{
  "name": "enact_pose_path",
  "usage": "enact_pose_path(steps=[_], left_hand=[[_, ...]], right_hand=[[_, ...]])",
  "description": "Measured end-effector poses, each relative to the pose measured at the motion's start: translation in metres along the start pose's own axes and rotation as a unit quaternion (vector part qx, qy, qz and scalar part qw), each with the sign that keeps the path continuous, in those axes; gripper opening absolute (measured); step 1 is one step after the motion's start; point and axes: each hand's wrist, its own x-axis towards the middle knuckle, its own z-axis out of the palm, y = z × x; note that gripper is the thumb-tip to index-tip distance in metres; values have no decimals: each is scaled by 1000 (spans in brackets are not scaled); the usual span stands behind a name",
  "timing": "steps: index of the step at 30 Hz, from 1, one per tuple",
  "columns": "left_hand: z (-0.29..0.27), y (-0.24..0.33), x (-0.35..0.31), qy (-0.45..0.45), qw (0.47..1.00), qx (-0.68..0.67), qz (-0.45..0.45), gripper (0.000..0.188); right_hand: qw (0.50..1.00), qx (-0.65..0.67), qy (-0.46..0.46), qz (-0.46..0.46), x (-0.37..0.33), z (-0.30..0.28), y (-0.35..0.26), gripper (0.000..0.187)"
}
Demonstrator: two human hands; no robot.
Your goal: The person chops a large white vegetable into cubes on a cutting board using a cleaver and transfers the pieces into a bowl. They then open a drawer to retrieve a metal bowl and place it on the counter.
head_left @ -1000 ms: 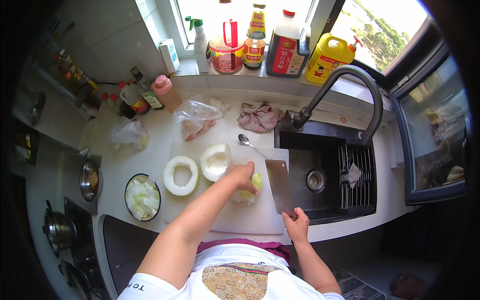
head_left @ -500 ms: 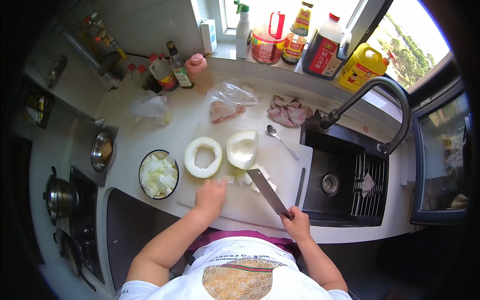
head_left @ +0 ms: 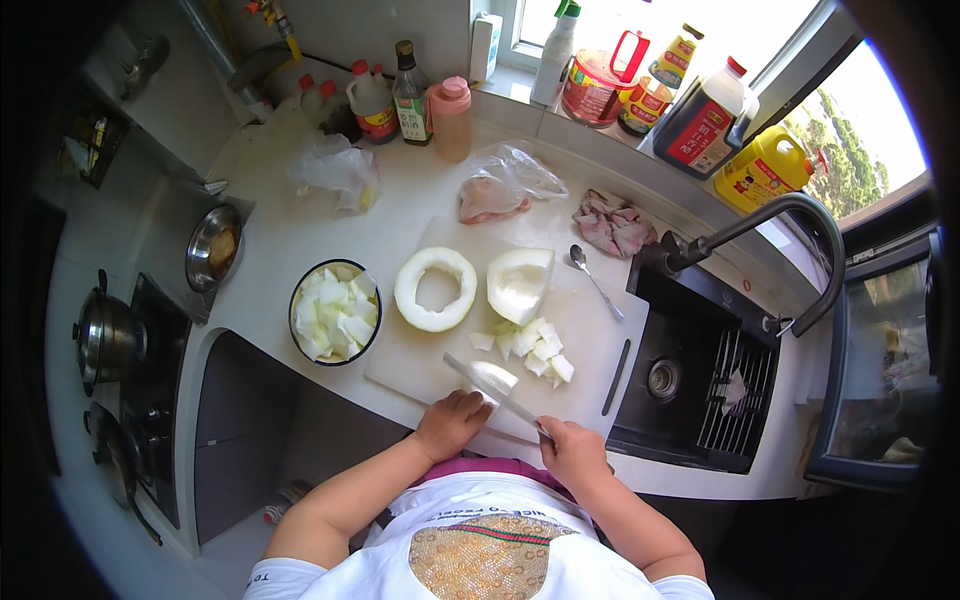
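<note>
2 hands, 1 cleaver (head_left: pixel 512 399), 1 pale melon slice (head_left: pixel 495 376) at the near edge of 1 cutting board (head_left: pixel 402 373), blade across the slice. Right hand (head_left: pixel 575 450): grip closed round the cleaver handle. Left hand (head_left: pixel 452 424): fingers curled at the slice's near end; cannot tell whether they pinch it. Also on the board: 1 melon ring (head_left: pixel 408 292), 1 hollowed melon chunk (head_left: pixel 508 298), 1 heap of cut pieces (head_left: pixel 543 350), too overlapped to count. Left of the board, on the worktop (head_left: pixel 262 290): 1 bowl (head_left: pixel 294 322) of melon pieces. 1 spoon (head_left: pixel 597 284), right of the chunk.

Against 0.5 s ago: blade was at the heap, now nearer the body, apart from it; left hand was nearer the ring, now close to the cleaver.
</note>
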Motion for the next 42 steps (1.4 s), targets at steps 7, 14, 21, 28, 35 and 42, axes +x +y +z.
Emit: enact_pose_path(steps=[7, 14, 21, 28, 35, 42], left_hand=[[2, 1, 6, -10, 1000, 12, -17, 30], [5, 0, 7, 5, 1000, -3, -25, 24], [6, 0, 7, -12, 999, 6, -31, 18], [5, -2, 21, -42, 999, 3, -30, 33], [1, 0, 46, -15, 998, -23, -48, 40], [20, 14, 62, -90, 969, -97, -209, 47]], right_hand=[[993, -75, -89, -4, 14, 4, -8, 25], [978, -121, -167, 34, 32, 12, -13, 18], [972, -103, -211, 25, 70, 37, -13, 25], [996, -29, -87, -15, 64, 19, -2, 45], [991, 96, 85, 28, 27, 10, 33, 45], [986, 100, 84, 103, 2, 9, 52, 30]])
